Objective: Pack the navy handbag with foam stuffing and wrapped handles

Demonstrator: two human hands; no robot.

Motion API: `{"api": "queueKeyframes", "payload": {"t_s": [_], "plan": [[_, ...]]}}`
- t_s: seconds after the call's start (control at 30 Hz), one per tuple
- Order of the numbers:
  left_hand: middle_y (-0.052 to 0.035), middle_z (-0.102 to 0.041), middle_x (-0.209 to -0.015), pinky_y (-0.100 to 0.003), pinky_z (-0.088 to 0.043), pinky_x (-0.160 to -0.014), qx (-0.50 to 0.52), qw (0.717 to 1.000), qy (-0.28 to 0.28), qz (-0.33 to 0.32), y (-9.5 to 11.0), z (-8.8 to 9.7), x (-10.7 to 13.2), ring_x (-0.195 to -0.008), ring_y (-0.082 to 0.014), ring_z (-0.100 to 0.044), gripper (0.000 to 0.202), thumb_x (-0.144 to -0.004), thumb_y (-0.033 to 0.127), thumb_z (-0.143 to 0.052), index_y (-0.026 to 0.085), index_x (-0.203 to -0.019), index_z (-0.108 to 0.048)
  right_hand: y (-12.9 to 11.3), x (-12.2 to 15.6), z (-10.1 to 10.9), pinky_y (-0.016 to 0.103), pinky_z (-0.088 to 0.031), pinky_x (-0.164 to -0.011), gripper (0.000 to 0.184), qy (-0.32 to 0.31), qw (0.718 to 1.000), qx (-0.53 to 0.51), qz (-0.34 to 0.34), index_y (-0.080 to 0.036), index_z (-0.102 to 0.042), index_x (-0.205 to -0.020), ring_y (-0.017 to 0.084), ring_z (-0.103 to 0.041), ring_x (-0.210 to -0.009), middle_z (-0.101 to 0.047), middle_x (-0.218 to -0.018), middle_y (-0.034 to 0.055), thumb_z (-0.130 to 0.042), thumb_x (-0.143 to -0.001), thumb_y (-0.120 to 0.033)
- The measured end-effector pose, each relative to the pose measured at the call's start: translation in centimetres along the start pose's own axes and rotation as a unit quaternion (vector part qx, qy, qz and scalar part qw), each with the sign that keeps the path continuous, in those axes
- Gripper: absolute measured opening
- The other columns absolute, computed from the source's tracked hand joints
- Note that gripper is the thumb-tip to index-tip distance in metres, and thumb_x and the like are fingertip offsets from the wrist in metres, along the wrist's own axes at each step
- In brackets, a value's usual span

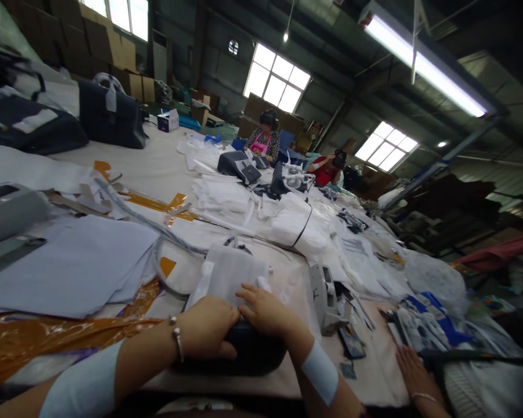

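Overhead, a tube light (422, 64) brightens the worktable (152, 168), left hand (207, 328) and right hand (265, 310) gripping a black bag (244, 354).

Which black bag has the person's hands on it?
The black bag under the left hand and right hand, nearest the person. The other dark bags, like the big one far left, sit farther up the table, away from these hands.

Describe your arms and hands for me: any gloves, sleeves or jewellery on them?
Your left hand and right hand are bare, with no gloves. Each forearm wears a wide, pale band: the left band and the right band. A silver bangle with a small bead sits at the left wrist; none shows at the right.
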State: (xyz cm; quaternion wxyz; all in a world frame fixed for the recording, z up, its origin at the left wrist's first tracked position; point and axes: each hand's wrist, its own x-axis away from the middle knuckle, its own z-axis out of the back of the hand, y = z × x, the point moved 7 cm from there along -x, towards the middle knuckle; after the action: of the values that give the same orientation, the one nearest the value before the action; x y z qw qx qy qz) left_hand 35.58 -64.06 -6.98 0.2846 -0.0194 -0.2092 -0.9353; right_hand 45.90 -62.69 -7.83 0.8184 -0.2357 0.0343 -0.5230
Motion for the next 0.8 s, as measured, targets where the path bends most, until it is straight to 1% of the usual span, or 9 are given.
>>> {"api": "queueKeyframes", "payload": {"t_s": [0.07,0.13,0.23,0.3,0.4,0.5,0.6,0.7,0.8], "plan": [[-0.0089,-0.07,-0.095,-0.04,-0.051,-0.076,0.019,0.999,-0.027,-0.012,-0.8,0.6,-0.4,-0.088,-0.0307,-0.066,0.044,-0.073,0.053,-0.062,0.021,-0.103,-0.067,-0.2,-0.6,-1.1,0.035,-0.034,-0.106,0.038,-0.075,0.997,-0.012,0.029,-0.018,-0.06,-0.121,0.021,-0.048,-0.123,-0.057,-0.128,0.0093,-0.038,-0.092,-0.029],[-0.0071,-0.069,-0.102,-0.037,-0.05,-0.081,0.033,0.999,-0.011,-0.014,-2.4,2.0,-1.5,-0.095,-0.0274,-0.064,0.041,-0.081,0.051,-0.054,0.024,-0.11,-0.065,0.0,-0.8,-1.3,0.033,-0.037,-0.104,0.038,-0.097,0.994,-0.017,0.038,-0.019,-0.061,-0.119,0.021,-0.053,-0.118,-0.059,-0.126,0.0068,-0.037,-0.091,-0.03],[-0.0087,-0.06,-0.124,-0.035,-0.041,-0.097,0.0,0.994,0.11,0.014,-5.8,5.1,-4.1,-0.114,-0.0239,-0.055,0.043,-0.085,0.042,-0.052,0.02,-0.122,-0.058,0.4,-0.9,-1.1,0.033,-0.037,-0.104,0.039,-0.093,0.995,-0.013,0.021,-0.019,-0.06,-0.121,0.022,-0.054,-0.116,-0.057,-0.128,0.0068,-0.041,-0.089,-0.03],[-0.0113,-0.05,-0.135,-0.038,-0.035,-0.103,-0.052,0.981,0.178,0.056,-8.1,6.2,-5.9,-0.124,-0.0256,-0.045,0.048,-0.083,0.035,-0.056,0.018,-0.128,-0.052,0.5,-0.9,-1.2,0.032,-0.035,-0.105,0.04,-0.098,0.995,-0.017,0.016,-0.018,-0.06,-0.121,0.022,-0.052,-0.119,-0.057,-0.128,0.0074,-0.042,-0.088,-0.031],[-0.0126,-0.058,-0.124,-0.045,-0.037,-0.098,-0.088,0.978,0.159,0.098,-10.5,5.2,-8.2,-0.115,-0.0285,-0.051,0.038,-0.082,0.025,-0.055,0.017,-0.119,-0.058,0.4,-0.8,-1.4,0.031,-0.035,-0.105,0.041,-0.101,0.995,-0.023,0.011,-0.017,-0.061,-0.121,0.022,-0.052,-0.119,-0.058,-0.127,0.008,-0.041,-0.088,-0.032],[-0.0106,-0.065,-0.098,-0.038,-0.044,-0.085,-0.082,0.984,0.125,0.098,-11.4,3.3,-9.1,-0.092,-0.0234,-0.061,0.025,-0.085,0.018,-0.045,0.017,-0.096,-0.068,0.3,-0.5,-1.4,0.032,-0.036,-0.104,0.041,-0.102,0.994,-0.029,0.006,-0.018,-0.062,-0.119,0.022,-0.053,-0.117,-0.059,-0.126,0.0075,-0.04,-0.088,-0.034],[-0.0089,-0.061,-0.105,-0.03,-0.046,-0.077,-0.067,0.983,0.142,0.095,-11.5,2.3,-8.7,-0.084,-0.0171,-0.061,0.031,-0.088,0.016,-0.038,0.019,-0.09,-0.069,0.2,-0.4,-0.9,0.033,-0.042,-0.098,0.04,-0.106,0.994,-0.025,-0.007,-0.02,-0.063,-0.116,0.023,-0.059,-0.108,-0.063,-0.119,0.0076,-0.044,-0.086,-0.038],[-0.0078,-0.062,-0.1,-0.028,-0.045,-0.078,-0.058,0.985,0.142,0.074,-10.9,1.5,-8.1,-0.086,-0.0172,-0.059,0.031,-0.086,0.016,-0.04,0.02,-0.088,-0.071,0.2,-1.3,1.0,0.034,-0.044,-0.097,0.045,-0.037,0.999,-0.008,-0.01,-0.02,-0.057,-0.123,0.023,-0.059,-0.107,-0.061,-0.121,0.0086,-0.05,-0.083,-0.039],[-0.0083,-0.064,-0.089,-0.031,-0.046,-0.08,-0.067,0.991,0.109,0.041,-10.0,0.7,-7.7,-0.088,-0.0207,-0.059,0.029,-0.084,0.016,-0.043,0.019,-0.088,-0.071,0.8,-3.0,2.8,0.036,-0.034,-0.107,0.054,0.064,0.997,0.029,-0.012,-0.017,-0.047,-0.134,0.024,-0.044,-0.126,-0.043,-0.141,0.0119,-0.05,-0.083,-0.035]]}}
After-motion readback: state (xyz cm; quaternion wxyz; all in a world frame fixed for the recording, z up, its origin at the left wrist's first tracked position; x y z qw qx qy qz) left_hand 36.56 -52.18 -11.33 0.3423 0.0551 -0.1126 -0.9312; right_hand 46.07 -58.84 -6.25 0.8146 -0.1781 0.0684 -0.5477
